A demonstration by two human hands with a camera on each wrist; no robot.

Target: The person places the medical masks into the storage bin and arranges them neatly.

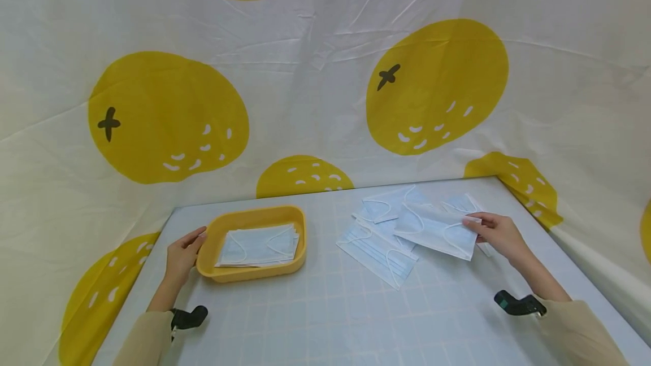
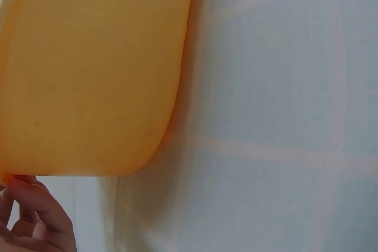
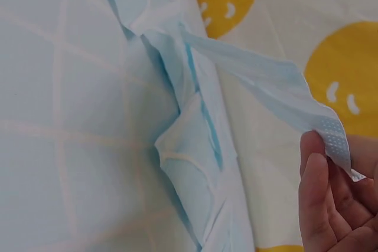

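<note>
My right hand (image 1: 500,236) pinches the short right edge of a pale blue face mask (image 1: 429,227), thumb on top. Raised at that end, the mask hangs over other loose masks (image 1: 378,256) spread on the table; the right wrist view shows its dotted edge between the fingertips (image 3: 313,143). At the left, a yellow tray (image 1: 300,258) holds a small stack of masks (image 1: 256,244), their white ear loops lying on top. My left hand (image 1: 180,258) grips the tray's left rim. In the left wrist view the tray's outer wall (image 2: 94,75) fills much of the picture.
A pale blue table (image 1: 305,321) with a faint grid carries everything. Behind and beside it hangs a white cloth (image 1: 315,100) printed with yellow fruit shapes. Another mask (image 1: 463,202) lies partly behind the raised one, near the table's back right.
</note>
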